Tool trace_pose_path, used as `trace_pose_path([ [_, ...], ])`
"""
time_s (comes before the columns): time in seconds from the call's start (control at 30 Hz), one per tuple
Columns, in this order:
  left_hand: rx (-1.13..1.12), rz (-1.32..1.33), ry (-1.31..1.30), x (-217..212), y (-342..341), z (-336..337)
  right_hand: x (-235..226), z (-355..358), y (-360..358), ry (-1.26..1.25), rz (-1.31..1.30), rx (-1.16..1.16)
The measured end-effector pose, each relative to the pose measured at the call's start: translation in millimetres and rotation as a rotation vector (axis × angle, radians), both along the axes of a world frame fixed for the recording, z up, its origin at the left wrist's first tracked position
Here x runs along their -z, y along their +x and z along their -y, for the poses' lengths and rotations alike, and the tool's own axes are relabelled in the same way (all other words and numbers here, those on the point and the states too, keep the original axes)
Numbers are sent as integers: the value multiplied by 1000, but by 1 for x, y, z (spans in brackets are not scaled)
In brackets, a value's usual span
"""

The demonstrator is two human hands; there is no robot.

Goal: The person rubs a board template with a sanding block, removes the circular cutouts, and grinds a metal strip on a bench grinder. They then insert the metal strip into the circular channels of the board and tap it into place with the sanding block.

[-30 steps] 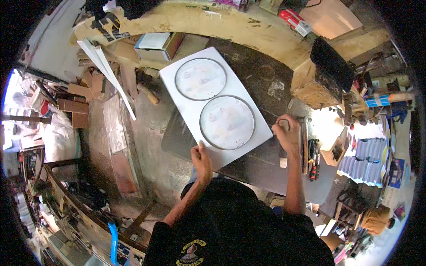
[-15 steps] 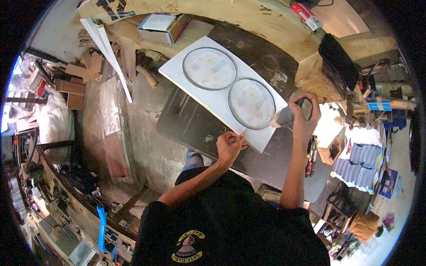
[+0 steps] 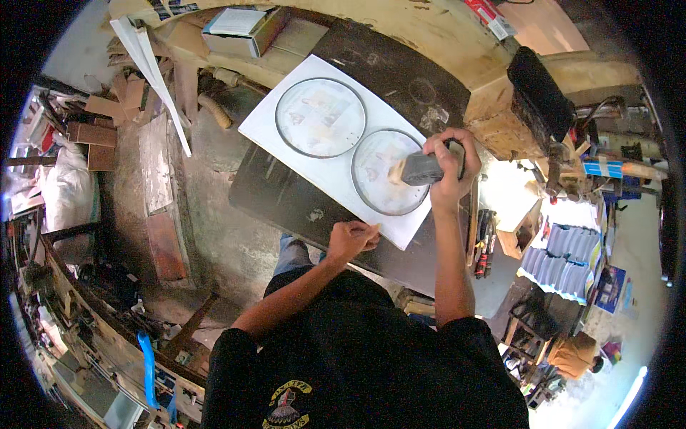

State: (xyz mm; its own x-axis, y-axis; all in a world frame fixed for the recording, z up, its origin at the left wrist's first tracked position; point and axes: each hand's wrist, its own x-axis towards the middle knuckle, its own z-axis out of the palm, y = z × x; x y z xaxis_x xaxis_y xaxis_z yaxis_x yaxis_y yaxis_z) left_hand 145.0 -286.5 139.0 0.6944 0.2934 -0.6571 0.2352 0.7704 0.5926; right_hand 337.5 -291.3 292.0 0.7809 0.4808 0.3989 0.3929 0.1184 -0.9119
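A white rectangular board (image 3: 291, 143) lies aslant on a dark tabletop. Two thin dark rings sit side by side on it, the far ring (image 3: 276, 114) on the left and the near ring (image 3: 353, 179) on the right. Faint coloured pictures show inside both. My right hand (image 3: 449, 163) is closed around a dark grey block-like tool (image 3: 421, 170) with a tan end, perhaps a wide brush; its exact kind is unclear. That end is over the near ring's inside. My left hand (image 3: 351, 240) is closed, fingertips at the board's near edge; some fingers are hidden.
The dark table (image 3: 268, 189) reaches past the board on both sides. Beyond it stands an open box (image 3: 251, 44). A wooden block (image 3: 493, 125) with a black pad is at the right, near several pens (image 3: 486, 247). White strips (image 3: 153, 82) lean at the left.
My right hand has moved left, bringing the tool's tan end from the near ring's right edge to above its inside. My left thumb no longer lies on top of the board.
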Motion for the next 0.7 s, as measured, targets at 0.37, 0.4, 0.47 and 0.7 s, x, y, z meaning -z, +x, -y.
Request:
trace_pose_path([
  [0.37,-351,31,501,20,13,-99,6,11,-39,29,-217,-140],
  [0.4,-347,35,504,28,16,-99,7,12,-32,33,-214,-136],
  [0.47,-442,35,590,27,19,-93,11,17,-24,-36,-70,-127],
  [0.7,-329,-174,680,21,20,-96,9,35,-66,104,-33,-142],
])
